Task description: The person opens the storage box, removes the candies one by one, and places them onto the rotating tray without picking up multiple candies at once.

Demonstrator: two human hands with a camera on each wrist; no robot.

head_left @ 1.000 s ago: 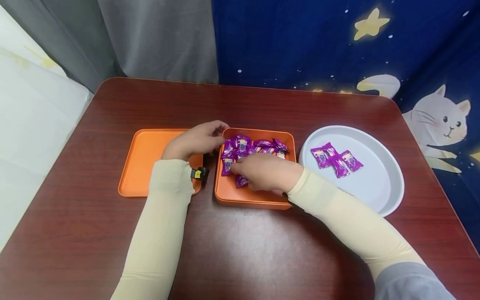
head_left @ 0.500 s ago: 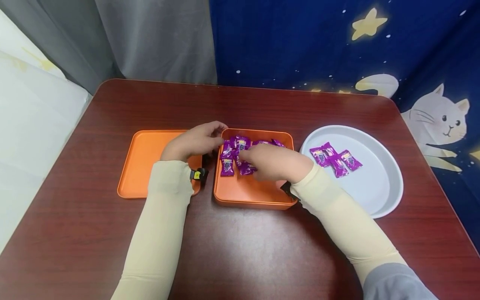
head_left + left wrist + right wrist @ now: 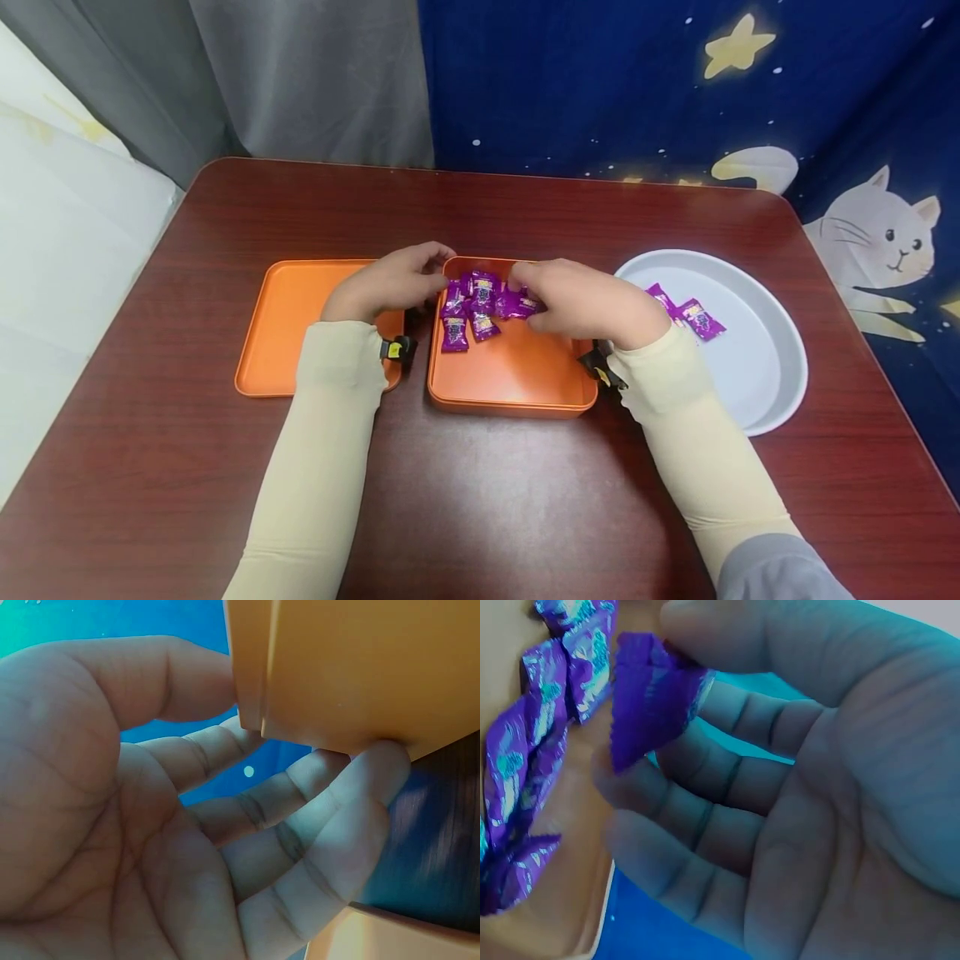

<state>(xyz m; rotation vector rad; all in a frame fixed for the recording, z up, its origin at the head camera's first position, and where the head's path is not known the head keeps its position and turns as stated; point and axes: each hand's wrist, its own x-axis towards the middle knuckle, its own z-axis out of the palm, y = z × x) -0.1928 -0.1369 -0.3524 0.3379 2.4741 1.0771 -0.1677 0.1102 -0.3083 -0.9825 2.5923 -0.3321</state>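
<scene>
A purple packet (image 3: pixel 652 694) is pinched in the grip of the right hand (image 3: pixel 588 302) over an orange box (image 3: pixel 517 371) where other purple packets (image 3: pixel 482 290) are bunched toward the left and far side. The box's far-left corner is held in the grip of the left hand (image 3: pixel 397 282), presumably so that sliding on the dark-red counter (image 3: pixel 480 500) is prevented. A white dish (image 3: pixel 742 367), partly hidden by the right arm (image 3: pixel 712 442), is set just beside the box, likely for a short reach; loose packets (image 3: pixel 702 320) are seen in it. At the left, a flat orange tray (image 3: pixel 285 333) is overlapped by the left arm (image 3: pixel 322 467). In the right-wrist view the pinched packet is shown plainly, where in the head view it is largely masked by the hand; in the left-wrist view the left fingertips (image 3: pixel 382 761) are revealed against the box's outer wall (image 3: pixel 375 667), mostly hidden from above.
</scene>
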